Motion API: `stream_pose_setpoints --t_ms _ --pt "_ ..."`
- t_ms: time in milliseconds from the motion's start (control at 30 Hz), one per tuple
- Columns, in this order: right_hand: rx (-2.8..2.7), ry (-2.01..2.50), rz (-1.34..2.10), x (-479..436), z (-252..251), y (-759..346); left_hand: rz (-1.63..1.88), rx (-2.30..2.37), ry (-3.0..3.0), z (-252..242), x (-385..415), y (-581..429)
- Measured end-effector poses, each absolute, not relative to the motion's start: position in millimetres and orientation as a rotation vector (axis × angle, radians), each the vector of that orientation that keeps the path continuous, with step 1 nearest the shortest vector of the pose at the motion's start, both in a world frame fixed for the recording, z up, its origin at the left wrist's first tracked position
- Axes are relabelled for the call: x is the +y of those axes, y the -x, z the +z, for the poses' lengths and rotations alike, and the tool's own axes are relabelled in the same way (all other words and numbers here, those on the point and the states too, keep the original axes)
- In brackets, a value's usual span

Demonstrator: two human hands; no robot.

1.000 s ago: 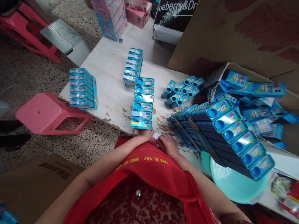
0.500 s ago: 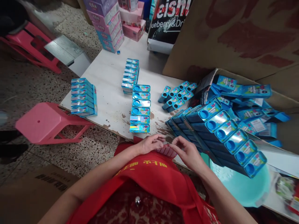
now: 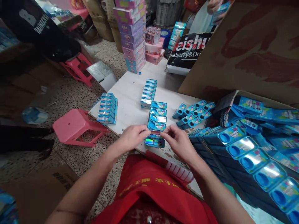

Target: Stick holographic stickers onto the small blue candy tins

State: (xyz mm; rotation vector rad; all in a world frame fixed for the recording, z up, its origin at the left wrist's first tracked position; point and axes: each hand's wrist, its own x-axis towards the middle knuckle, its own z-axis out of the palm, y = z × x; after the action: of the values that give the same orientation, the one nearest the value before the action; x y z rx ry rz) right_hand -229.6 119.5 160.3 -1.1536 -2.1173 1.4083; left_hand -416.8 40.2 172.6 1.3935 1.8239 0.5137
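Between my two hands a thin, pinkish see-through sticker (image 3: 155, 132) is stretched over a row of blue boxes (image 3: 157, 125) standing on end on the white table. My left hand (image 3: 133, 136) pinches its left end, my right hand (image 3: 175, 139) its right end. The boxes just under it are partly hidden. The nearest box carries a shiny label. A sheet of pale strips (image 3: 179, 172) lies at the table's front edge by my red apron. Further back stands another row of labelled boxes (image 3: 149, 92), and a third group (image 3: 107, 109) sits at the left edge.
Loose blue boxes (image 3: 195, 113) stand right of the row. A banded stack of boxes (image 3: 247, 155) and a full carton (image 3: 231, 99) are at the right. Pink and purple cartons (image 3: 133, 37) rise at the back. A pink stool (image 3: 72, 126) stands left; another person's hand (image 3: 213, 6) shows far back.
Both hands have risen from the sheet of strips at my lap to above the near boxes of the row, now holding a sticker between them. The view has tilted up and shifted.
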Motion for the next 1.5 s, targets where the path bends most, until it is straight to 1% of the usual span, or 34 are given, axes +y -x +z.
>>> stream_pose_setpoints --t_ms 133,233,333,433,467,533,600,633,733,767,833,933,1000,1033,1100,1200,1333,1500 --pt "-2.218 1.232 1.321 140 149 258 0.392 1.804 -1.429 166 69 444" --pt "-2.295 1.38 1.184 144 143 268 0.351 1.792 -1.438 151 80 448" --pt "-2.355 1.508 1.062 147 142 273 0.435 1.696 -1.358 133 83 446" --pt "-2.376 1.531 1.079 153 141 271 0.531 1.575 -1.152 119 83 444" --pt "-2.345 1.537 1.076 154 140 268 0.524 1.603 -1.115 116 82 444" --pt "-2.21 1.548 1.069 157 136 260 0.444 1.807 -1.111 111 79 444" --pt "-2.051 1.538 1.099 155 130 253 0.427 2.012 -1.13 106 73 441" --pt "-2.0 1.529 1.132 154 126 251 0.499 2.052 -1.138 103 68 437" --pt "-1.943 1.54 1.152 148 116 252 0.866 1.854 -1.199 91 52 420" --pt "-1.936 1.549 1.142 146 113 255 0.92 1.773 -1.225 87 46 414" --pt "-1.89 1.522 1.199 145 108 258 0.88 1.692 -1.268 80 31 408" --pt "-1.673 1.401 1.442 140 103 249 0.821 1.85 -1.229 70 4 409" --pt "-1.507 1.384 1.479 130 100 231 0.816 1.927 -1.244 62 -15 408" --pt "-1.474 1.407 1.457 122 98 221 0.802 1.895 -1.3 57 -23 404" --pt "-1.55 1.469 1.396 102 90 198 0.742 1.709 -1.472 47 -32 389" --pt "-1.909 1.463 1.321 73 70 172 0.579 1.512 -1.645 33 -24 358" --pt "-2.336 1.303 1.122 53 39 154 0.267 1.616 -1.678 20 4 334" --pt "-2.575 1.253 0.838 51 15 142 0.177 1.682 -1.648 19 19 327"
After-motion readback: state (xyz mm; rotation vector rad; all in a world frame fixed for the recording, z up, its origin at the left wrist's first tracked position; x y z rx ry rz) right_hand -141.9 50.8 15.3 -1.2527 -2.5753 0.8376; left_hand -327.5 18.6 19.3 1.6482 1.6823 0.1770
